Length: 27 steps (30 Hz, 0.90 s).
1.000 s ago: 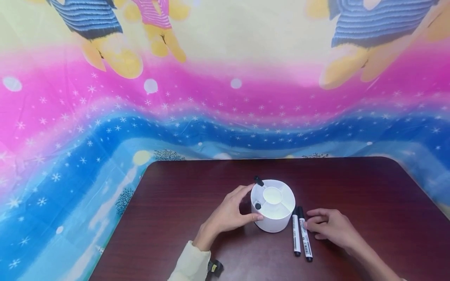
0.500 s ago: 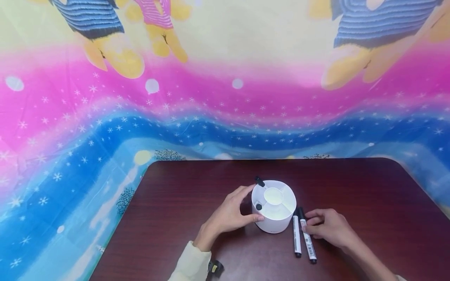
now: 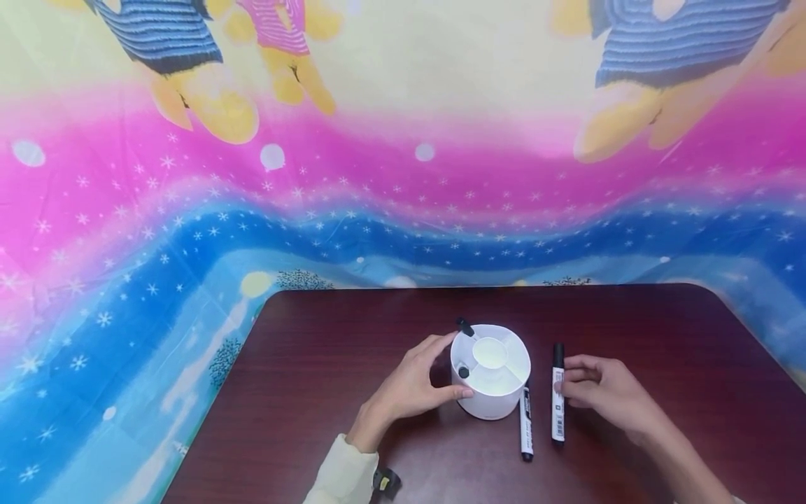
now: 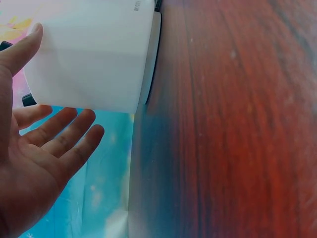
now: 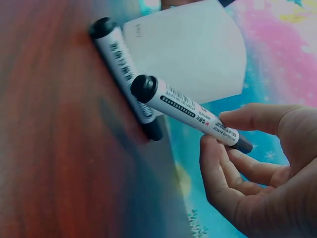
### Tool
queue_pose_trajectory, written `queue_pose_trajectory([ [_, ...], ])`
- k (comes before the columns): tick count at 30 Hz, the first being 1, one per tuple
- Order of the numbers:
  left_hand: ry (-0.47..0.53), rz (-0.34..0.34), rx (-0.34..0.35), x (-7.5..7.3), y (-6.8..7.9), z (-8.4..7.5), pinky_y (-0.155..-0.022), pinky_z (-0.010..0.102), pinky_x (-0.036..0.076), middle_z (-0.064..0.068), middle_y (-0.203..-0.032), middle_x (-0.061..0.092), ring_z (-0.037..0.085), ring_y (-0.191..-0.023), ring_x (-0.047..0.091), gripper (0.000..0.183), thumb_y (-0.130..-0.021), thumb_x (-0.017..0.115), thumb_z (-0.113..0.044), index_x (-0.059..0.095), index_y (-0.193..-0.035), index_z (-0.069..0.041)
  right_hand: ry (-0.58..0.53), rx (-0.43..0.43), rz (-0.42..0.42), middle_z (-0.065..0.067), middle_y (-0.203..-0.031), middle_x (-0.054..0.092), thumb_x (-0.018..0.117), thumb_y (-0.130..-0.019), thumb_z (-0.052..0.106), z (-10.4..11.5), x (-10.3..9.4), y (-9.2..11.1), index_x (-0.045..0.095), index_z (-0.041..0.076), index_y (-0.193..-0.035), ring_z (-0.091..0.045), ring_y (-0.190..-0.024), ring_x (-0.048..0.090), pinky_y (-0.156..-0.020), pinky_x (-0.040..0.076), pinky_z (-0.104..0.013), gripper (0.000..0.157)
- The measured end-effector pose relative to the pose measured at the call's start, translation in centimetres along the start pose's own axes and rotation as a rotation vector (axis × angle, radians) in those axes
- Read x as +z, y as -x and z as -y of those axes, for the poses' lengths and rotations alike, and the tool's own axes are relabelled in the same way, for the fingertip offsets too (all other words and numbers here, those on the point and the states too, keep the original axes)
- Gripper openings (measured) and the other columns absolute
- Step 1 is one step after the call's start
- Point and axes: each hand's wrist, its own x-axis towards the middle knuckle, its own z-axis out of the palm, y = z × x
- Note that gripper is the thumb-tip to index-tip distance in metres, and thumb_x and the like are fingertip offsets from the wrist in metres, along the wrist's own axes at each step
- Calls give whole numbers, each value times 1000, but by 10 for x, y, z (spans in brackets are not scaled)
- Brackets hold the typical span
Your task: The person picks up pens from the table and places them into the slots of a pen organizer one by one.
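A white round desk organizer [image 3: 491, 402] stands on the table with a central cup and divided compartments around it. My left hand [image 3: 409, 381] holds its left side, thumb at the front wall and fingertips at the far side. Two black-ended pens stand in it, one leaning at the back rim [image 3: 464, 327], the other's black end [image 3: 464, 372] in the left compartment. My right hand [image 3: 604, 392] pinches a white whiteboard marker [image 5: 185, 111] with a black cap between thumb and fingers, right of the organizer. A second whiteboard marker [image 3: 526, 430] lies on the table against the organizer's right side.
The dark red wooden table [image 3: 315, 329] has rounded far corners. Behind it hangs a colourful cloth [image 3: 378, 175] with cartoon bears and snowflakes. A black strap-like item [image 3: 386, 481] shows beside the left sleeve [image 3: 343, 472].
My right hand has taken hold of the right-hand marker, lifted it and moved it away from the other one, turning it more upright in view. The left hand has stayed on the organizer.
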Motion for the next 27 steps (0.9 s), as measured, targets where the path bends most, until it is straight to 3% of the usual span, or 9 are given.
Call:
queue_pose_trajectory([
  [10, -4, 6, -4, 1, 0, 0, -114, 42, 54, -3, -151, 60, 16, -135, 61, 93, -88, 86, -54, 42, -165, -28, -79, -81, -26, -16, -113, 72, 76, -99, 9, 17, -5, 2, 50, -18, -142, -6, -91, 74, -83, 67, -34, 58],
  [18, -8, 3, 0, 1, 0, 1, -114, 42, 54, -4, -151, 60, 16, -135, 61, 93, -88, 86, -54, 42, -165, -28, -65, -129, -56, -14, -113, 71, 75, -100, 10, 28, -10, 1, 50, -16, -143, -5, -92, 74, -82, 66, -31, 56],
  [27, -18, 0, 2, 1, 0, 1, -114, 43, 53, -4, -150, 61, 16, -134, 61, 93, -88, 86, -54, 41, -166, -28, -106, -192, -77, 0, -106, 72, 74, -101, 7, 41, -13, 0, 51, -15, -141, -5, -92, 75, -82, 66, -30, 51],
])
